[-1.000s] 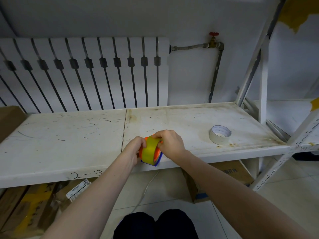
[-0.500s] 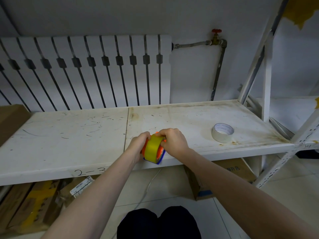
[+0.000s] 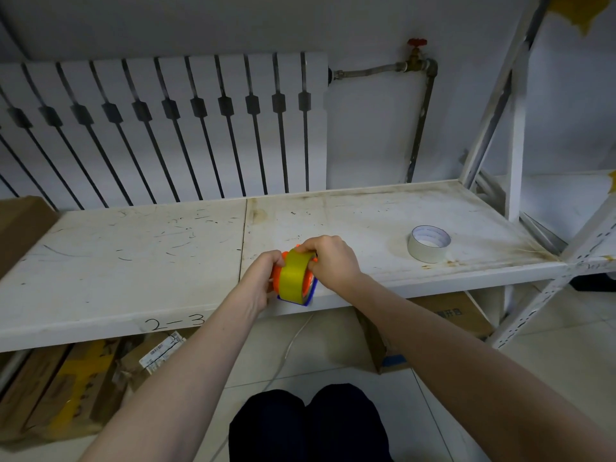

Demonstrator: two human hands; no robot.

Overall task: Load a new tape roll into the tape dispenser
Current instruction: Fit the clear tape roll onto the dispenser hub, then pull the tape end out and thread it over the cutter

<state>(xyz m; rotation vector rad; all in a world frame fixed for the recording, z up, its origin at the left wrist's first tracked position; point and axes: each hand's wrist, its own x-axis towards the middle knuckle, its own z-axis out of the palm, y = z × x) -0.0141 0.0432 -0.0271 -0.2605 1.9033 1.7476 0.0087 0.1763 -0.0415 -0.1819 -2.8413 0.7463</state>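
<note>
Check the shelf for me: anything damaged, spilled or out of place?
Nothing serious. The shelf is scratched, with brown stains near the white tape roll, which lies flat. Both hands grip the yellow roll in the dispenser.

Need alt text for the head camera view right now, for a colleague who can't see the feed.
Both hands, left hand and right hand, grip a yellow tape roll sitting in an orange and blue tape dispenser at the front edge of a scuffed white shelf. A white tape roll lies flat to the right.
</note>
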